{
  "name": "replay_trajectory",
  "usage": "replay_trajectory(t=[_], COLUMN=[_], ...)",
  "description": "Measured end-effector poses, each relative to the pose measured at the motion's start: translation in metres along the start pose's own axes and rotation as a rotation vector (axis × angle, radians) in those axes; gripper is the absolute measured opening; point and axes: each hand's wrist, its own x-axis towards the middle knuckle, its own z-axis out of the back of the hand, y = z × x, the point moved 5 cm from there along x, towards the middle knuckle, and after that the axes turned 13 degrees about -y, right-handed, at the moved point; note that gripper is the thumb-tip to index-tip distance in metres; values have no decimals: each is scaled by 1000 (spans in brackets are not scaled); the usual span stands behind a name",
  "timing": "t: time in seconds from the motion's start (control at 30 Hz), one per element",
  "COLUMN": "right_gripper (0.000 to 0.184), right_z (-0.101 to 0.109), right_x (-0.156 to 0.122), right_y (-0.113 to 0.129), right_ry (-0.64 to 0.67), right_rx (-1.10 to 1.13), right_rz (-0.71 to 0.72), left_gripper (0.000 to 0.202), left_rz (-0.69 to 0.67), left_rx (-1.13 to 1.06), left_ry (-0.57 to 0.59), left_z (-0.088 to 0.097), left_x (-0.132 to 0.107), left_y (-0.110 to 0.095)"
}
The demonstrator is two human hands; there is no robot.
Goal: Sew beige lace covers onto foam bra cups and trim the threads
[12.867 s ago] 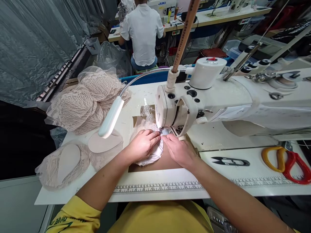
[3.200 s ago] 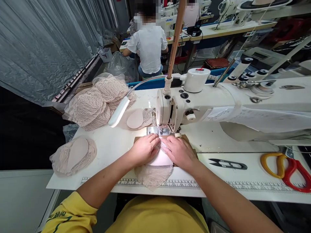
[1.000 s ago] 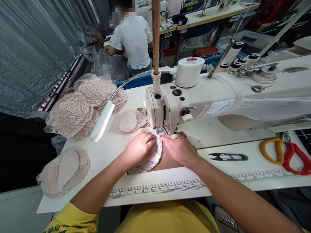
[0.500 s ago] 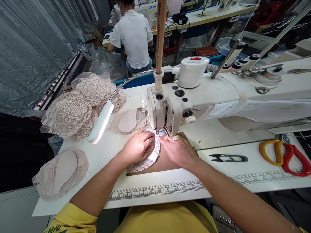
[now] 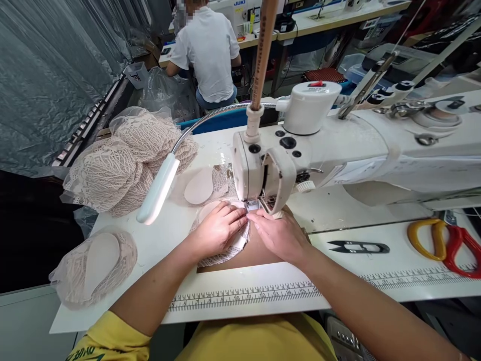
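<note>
A round lace piece (image 5: 224, 257) with a pale pad lies under the needle area of a white sewing machine (image 5: 246, 168). My left hand (image 5: 219, 228) rests flat on top of it, fingers stretched toward the presser foot (image 5: 252, 203). At the piece's right edge, my right hand (image 5: 280, 234) has its thumb and forefinger pressed together on the lace, the other fingers curled. Beneath both hands is a brown board (image 5: 259, 253). Behind the left hand lies another lace piece with an oval pad (image 5: 199, 186). My hands partly hide the stitching spot.
Stacked lace pieces (image 5: 108, 168) stand at the left back, a padded lace piece (image 5: 101, 260) at the left front. A lamp (image 5: 158, 188) hangs over the table. Thread snips (image 5: 358, 247) and scissors (image 5: 428, 239) lie right. A person in white (image 5: 208, 52) sits beyond.
My left hand has slid slightly forward and right over the lace, its fingertips now close to the right hand's. The right hand keeps to the lace edge. The whole view has shifted a little.
</note>
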Motion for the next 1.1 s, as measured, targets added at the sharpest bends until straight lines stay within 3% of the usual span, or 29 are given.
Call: replay_trajectory(t=[0.57, 1.1], right_gripper=[28, 28], right_z=[-6, -10], right_x=[0, 2], right_y=[4, 4], right_ry=[7, 30], right_rx=[-48, -154], right_rz=[40, -18], left_gripper=[38, 36], left_rz=[26, 52], left_rx=[-47, -11], left_ry=[-13, -13], left_z=[-1, -4], left_x=[-3, 1], left_y=[5, 7])
